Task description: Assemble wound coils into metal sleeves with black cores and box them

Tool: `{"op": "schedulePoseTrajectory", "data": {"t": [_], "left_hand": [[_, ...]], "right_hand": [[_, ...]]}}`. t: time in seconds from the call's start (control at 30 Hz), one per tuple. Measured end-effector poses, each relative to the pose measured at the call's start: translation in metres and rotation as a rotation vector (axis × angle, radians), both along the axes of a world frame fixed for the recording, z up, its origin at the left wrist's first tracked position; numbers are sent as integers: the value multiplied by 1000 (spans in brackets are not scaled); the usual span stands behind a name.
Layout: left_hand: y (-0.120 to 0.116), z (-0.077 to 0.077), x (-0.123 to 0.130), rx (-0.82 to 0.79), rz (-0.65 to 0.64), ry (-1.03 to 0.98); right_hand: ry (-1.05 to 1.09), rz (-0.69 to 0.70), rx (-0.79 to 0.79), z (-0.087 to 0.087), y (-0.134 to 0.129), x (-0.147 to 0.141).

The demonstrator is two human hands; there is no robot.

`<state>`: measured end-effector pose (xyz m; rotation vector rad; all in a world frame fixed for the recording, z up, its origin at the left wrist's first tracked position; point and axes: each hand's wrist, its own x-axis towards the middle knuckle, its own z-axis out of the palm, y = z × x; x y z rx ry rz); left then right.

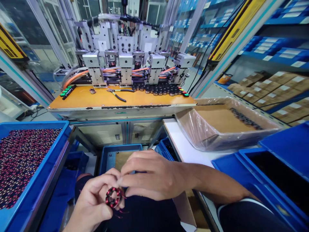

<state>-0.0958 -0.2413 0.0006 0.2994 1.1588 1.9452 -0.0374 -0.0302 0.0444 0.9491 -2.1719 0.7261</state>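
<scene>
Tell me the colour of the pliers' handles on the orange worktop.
The pliers' handles are black and yellow, seen best in the head view.

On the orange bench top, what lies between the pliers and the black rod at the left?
One small round part lies between the pliers and the black rod, as the head view shows.

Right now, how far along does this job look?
Partway, it seems. Likely done: the black parts grouped on the orange worktop. In hand: one red-wound ring in the left hand, the right hand close by. Probably left: the many red-wound parts in the blue tray.
</scene>
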Motion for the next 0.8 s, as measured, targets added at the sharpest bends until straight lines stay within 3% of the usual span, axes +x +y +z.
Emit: {"op": "schedulePoseTrajectory", "data": {"t": [0.2, 0.33, 0.47, 0.67, 0.73, 0.8], "left_hand": [[1, 0, 0, 9, -60, -32], [2, 1, -1, 1, -20, -1], [3, -1, -4, -5, 31, 83], [-3, -18, -15, 2, 57, 422], [-6, -21, -16, -38, 81, 414], [-9, -19, -16, -93, 11, 368]], "right_hand": [[66, 52, -26, -7, -7, -10], [41, 15, -4, -13, -8, -9], [17, -32, -124, -21, -14, -4], [-94, -174, -368, -33, -33, 2], [-66, -219, -396, -35, -37, 4], [-17, -232, -382, -36, -38, 4]]}}
